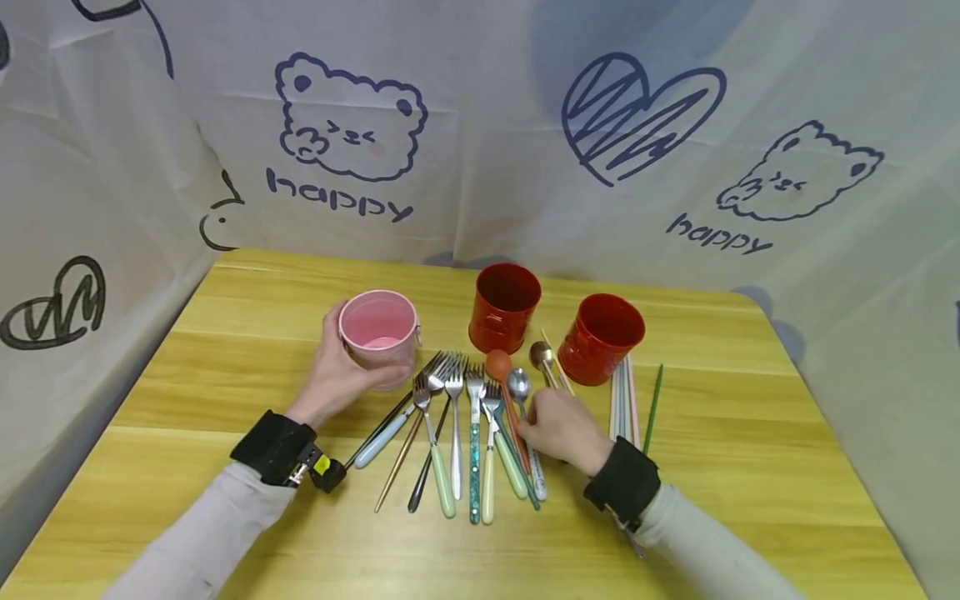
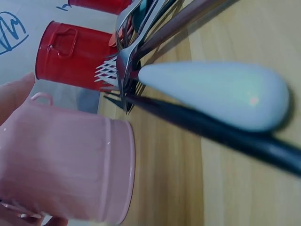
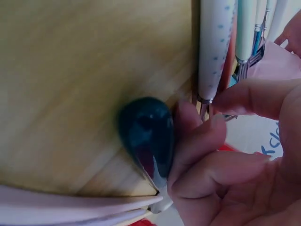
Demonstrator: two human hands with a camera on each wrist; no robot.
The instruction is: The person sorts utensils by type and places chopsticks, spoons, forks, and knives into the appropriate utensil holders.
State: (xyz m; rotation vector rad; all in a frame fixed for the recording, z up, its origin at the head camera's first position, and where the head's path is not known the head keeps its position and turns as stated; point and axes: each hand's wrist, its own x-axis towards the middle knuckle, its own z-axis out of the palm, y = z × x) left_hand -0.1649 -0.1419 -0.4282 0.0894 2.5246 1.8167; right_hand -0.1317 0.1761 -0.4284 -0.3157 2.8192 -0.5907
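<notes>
My left hand [image 1: 337, 375] grips a small pink bucket [image 1: 378, 367] round its side; the bucket stands upright at the left of the cutlery. In the right wrist view, thumb and fingertips of my right hand [image 3: 235, 165] pinch the neck of a spoon with a white speckled handle [image 3: 214, 52]. The spoon's metal bowl [image 1: 518, 382] shows in the head view beyond the hand. Beside the fingers lies a dark glossy handle [image 3: 148, 125]. To the left spread several forks [image 1: 454, 442] with coloured handles, and an orange spoon [image 1: 498, 364] lies among them.
Two red buckets [image 1: 504, 308] stand behind the cutlery, the right one [image 1: 602, 337] nearer. A gold spoon [image 1: 541, 355] lies between them. Pale chopsticks [image 1: 621, 400] and a green stick [image 1: 654, 408] lie to the right. A cloth [image 1: 480, 125] with drawings hangs behind the table [image 1: 750, 467].
</notes>
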